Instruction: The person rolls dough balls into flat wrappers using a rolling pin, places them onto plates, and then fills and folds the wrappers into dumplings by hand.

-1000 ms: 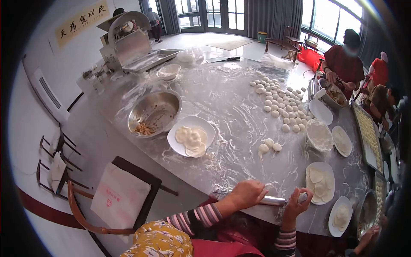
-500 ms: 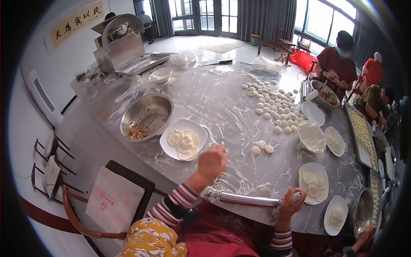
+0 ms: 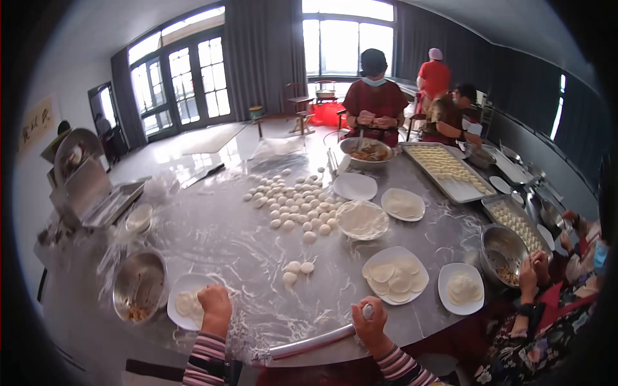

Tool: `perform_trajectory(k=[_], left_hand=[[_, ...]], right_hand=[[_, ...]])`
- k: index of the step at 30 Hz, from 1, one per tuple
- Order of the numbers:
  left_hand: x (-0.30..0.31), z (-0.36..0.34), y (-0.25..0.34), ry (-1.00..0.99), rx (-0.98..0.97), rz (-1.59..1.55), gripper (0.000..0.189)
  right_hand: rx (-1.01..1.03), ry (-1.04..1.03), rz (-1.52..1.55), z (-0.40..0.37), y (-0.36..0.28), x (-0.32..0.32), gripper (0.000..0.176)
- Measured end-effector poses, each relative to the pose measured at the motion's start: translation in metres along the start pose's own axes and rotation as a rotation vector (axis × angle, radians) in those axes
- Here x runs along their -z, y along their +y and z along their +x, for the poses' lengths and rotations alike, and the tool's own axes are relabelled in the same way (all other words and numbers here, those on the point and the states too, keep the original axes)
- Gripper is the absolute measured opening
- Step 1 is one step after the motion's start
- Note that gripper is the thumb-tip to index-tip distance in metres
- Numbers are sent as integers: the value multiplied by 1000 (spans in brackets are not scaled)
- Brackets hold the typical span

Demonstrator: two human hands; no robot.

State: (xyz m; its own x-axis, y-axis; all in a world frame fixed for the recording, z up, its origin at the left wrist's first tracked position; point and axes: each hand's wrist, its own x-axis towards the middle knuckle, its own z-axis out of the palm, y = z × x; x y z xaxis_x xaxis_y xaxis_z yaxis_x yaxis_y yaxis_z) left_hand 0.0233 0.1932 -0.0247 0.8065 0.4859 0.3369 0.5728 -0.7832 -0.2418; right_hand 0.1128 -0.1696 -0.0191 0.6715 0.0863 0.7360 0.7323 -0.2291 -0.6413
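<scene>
My left hand [image 3: 215, 307] is closed over the right edge of a white plate [image 3: 174, 314] with flat dough wrappers [image 3: 189, 305]; what its fingers hold, if anything, is hidden. My right hand [image 3: 370, 323] grips the end handle of a metal rolling pin [image 3: 313, 341], which lies slanted along the near table edge. Between and beyond my hands sit several small dough balls, with one [image 3: 290, 278] nearest. A plate of stacked wrappers [image 3: 395, 276] stands just beyond my right hand.
A steel bowl of filling [image 3: 139, 283] stands at the left. Many dough pieces [image 3: 302, 206] spread over the floured table [image 3: 212, 219]. Trays of dumplings [image 3: 450, 172] and another bowl [image 3: 505, 248] are at the right. Co-workers [image 3: 374, 103] work across the table and at the right.
The view has swung to the right. My left hand has moved left to the wrapper plate. My right hand still holds the rolling pin by its handle.
</scene>
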Motion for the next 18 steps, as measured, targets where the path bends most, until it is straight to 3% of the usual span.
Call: perform_trajectory(k=[3, 12, 18], left_hand=[[3, 10, 6, -259, 24, 161, 16], [17, 27, 15, -347, 98, 183, 15], [26, 32, 16, -398, 48, 226, 13]], right_hand=[[18, 27, -5, 1, 1, 0, 28], [38, 20, 5, 0, 2, 0, 27], [35, 16, 8, -1, 3, 1, 28]])
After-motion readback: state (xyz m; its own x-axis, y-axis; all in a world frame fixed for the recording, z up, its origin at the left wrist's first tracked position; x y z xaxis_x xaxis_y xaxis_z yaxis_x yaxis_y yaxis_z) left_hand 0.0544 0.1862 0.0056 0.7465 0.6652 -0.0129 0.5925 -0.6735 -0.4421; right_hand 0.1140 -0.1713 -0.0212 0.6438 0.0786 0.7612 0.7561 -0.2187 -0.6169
